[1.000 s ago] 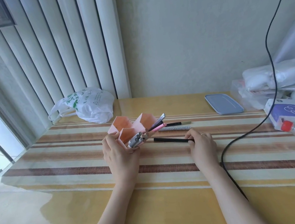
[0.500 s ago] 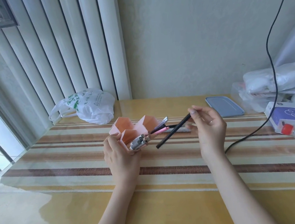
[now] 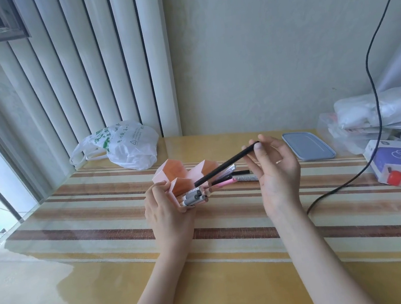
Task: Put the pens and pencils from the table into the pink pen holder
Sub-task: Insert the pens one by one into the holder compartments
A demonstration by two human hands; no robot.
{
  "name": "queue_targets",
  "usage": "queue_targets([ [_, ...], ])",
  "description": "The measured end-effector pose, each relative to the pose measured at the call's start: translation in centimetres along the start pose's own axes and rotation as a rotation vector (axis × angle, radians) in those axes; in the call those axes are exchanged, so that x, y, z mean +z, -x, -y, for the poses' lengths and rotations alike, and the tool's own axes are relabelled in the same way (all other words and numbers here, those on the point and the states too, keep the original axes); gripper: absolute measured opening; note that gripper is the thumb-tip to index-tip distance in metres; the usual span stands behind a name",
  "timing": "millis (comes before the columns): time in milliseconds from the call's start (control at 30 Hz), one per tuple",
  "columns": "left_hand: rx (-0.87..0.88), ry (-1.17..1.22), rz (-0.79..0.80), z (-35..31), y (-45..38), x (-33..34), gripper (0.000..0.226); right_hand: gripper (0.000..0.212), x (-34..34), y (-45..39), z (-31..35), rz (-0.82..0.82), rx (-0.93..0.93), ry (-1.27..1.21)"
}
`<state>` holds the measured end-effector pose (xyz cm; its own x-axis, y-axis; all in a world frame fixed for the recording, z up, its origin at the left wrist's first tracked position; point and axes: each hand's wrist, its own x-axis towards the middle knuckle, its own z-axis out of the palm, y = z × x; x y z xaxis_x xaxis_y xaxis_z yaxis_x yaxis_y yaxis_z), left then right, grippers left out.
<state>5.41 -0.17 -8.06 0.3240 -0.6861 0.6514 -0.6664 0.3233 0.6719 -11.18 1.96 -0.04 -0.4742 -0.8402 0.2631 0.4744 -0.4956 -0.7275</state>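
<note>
The pink pen holder [image 3: 172, 173] with hexagonal cells lies tilted toward me on the striped table, and my left hand [image 3: 167, 209] grips its near side. Several grey and pink pens [image 3: 194, 197] stick out of its cells. My right hand [image 3: 275, 170] pinches the upper end of a black pen [image 3: 223, 166], which slants down with its lower tip at the holder's mouth. A black pen [image 3: 240, 172] and a silver patterned pen [image 3: 246, 178] lie on the table just right of the holder, partly behind my right hand.
A white plastic bag [image 3: 128, 145] sits at the back left. A grey-blue lid [image 3: 307, 146] lies at the back right. A black cable [image 3: 347, 180] runs across the right side. A purple box [image 3: 400, 159] and wrapped packages [image 3: 384, 108] crowd the right edge.
My right hand picked the black pen off the table, lifted it, and swung its lower tip left to the holder's mouth. My left hand kept holding the holder.
</note>
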Motion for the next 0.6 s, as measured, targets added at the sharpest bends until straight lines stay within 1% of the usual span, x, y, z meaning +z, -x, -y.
queue_targets([
  [67,0.010,-0.007,0.000,0.0,0.0,0.0,0.059,0.011,1.1,0.9,-0.4,0.024,-0.101,0.121],
  [100,0.016,-0.010,0.000,0.1,0.0,0.1,0.059,0.011,1.4,1.4,-0.8,0.053,-0.187,0.207],
  [167,0.015,-0.010,0.000,0.1,0.0,0.1,0.060,0.010,1.7,2.2,-1.8,0.152,-0.380,0.451],
  [233,-0.001,0.007,0.011,0.0,0.0,0.1,0.061,0.009,1.7,2.7,-2.8,0.285,-0.508,0.738],
  [267,-0.003,0.012,0.017,0.0,0.1,0.0,0.061,0.009,1.7,2.8,-3.3,0.353,-0.542,0.853],
  [333,-0.009,0.022,0.014,0.1,0.0,0.0,0.061,0.004,1.5,3.0,-3.8,0.449,-0.582,0.981],
  [367,-0.024,0.038,0.005,0.2,-0.1,0.0,0.061,0.011,1.4,3.0,-4.0,0.459,-0.598,1.030],
  [433,-0.067,0.075,-0.011,0.3,-0.2,-0.1,0.061,0.027,1.2,2.5,-3.9,0.436,-0.636,1.075],
  [467,-0.080,0.084,-0.014,0.3,-0.2,-0.1,0.061,0.030,1.1,2.2,-3.6,0.401,-0.651,1.057],
  [533,-0.090,0.085,-0.012,0.4,-0.2,-0.1,0.061,0.032,0.3,1.1,-3.2,0.278,-0.622,1.010],
  [600,-0.092,0.081,-0.009,0.4,-0.2,-0.1,0.060,0.030,-1.8,-0.3,-3.5,0.153,-0.544,1.100],
])
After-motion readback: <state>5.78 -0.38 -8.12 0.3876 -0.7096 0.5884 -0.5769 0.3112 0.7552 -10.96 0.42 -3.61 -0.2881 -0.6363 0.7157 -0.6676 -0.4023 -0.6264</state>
